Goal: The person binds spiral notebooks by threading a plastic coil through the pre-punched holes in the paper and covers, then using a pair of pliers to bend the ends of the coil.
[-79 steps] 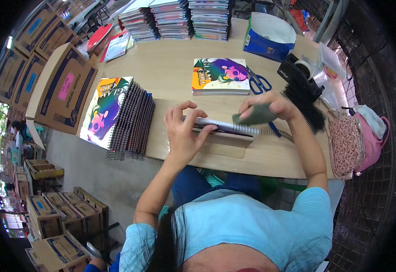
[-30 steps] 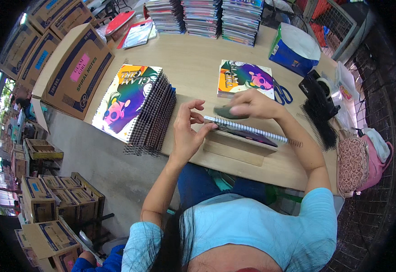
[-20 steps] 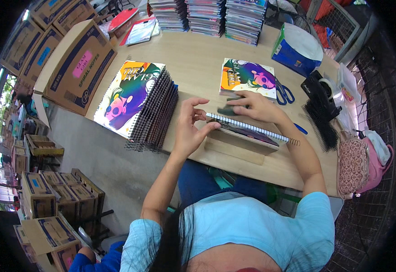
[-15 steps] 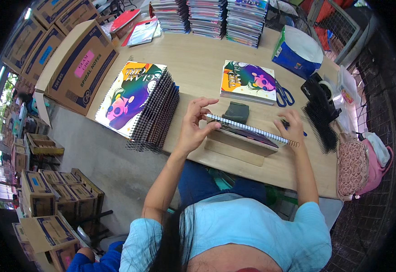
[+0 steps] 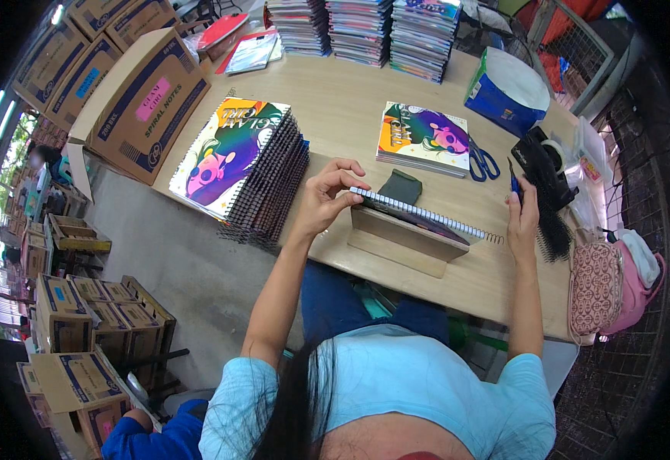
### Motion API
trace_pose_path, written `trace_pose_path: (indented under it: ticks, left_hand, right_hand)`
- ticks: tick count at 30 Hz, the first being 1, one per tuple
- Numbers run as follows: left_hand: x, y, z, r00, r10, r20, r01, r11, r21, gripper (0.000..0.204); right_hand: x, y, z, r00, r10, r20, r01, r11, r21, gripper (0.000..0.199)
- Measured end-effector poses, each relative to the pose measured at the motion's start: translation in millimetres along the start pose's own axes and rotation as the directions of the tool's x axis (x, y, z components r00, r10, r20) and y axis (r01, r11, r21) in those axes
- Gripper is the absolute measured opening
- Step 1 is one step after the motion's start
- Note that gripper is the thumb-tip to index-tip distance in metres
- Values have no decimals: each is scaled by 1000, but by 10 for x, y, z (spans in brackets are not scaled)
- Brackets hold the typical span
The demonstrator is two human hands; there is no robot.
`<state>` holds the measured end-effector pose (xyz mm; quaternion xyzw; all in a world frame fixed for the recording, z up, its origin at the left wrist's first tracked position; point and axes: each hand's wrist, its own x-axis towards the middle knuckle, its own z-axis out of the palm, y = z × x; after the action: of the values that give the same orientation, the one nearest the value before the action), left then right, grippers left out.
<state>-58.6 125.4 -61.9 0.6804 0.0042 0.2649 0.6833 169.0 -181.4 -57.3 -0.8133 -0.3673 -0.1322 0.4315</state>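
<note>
a patterned pouch (image 5: 595, 284) sits against a pink bag (image 5: 640, 303) at right, a wooden crate (image 5: 86, 245) at far left.

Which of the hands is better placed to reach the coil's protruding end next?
Probably the right hand: it holds a blue-handled tool near the coil's protruding end, while the left hand pinches the notebook at its opposite end.

The left forearm (image 5: 277, 303) slants from near to far, leaning right; the left hand (image 5: 335, 195) points right, thumb and fingers bent in a pinch. Well apart on the right, the right forearm (image 5: 526, 307) stands nearly straight, the right hand (image 5: 524, 218) gripping with fingers pointing far.
</note>
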Motion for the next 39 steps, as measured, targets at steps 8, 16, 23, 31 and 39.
trace_pose_path:
  ticks: [8,16,23,31,39]
  left_hand:
    - [-6,-71,125,995,94,-37,-95,995,-37,15]
    - [39,-80,280,991,93,-98,-112,973,-202,16]
    - [36,-356,72,996,71,56,-50,950,-307,17]
    - [34,-250,236,994,99,-38,-105,959,-264,19]
    - [47,-308,251,994,92,-52,-104,943,-317,22]
  right_hand:
    - [623,-1313,-56,696,-609,380,687,719,-105,52]
    - [959,-1965,191,368,-821,438,923,380,-63,48]
    - [1002,-2063,137,376,-812,447,921,380,-83,47]
    - [1002,-2048,232,286,-845,451,958,268,-104,29]
    - [1037,-2141,382,60,-864,500,998,55,-24,16]
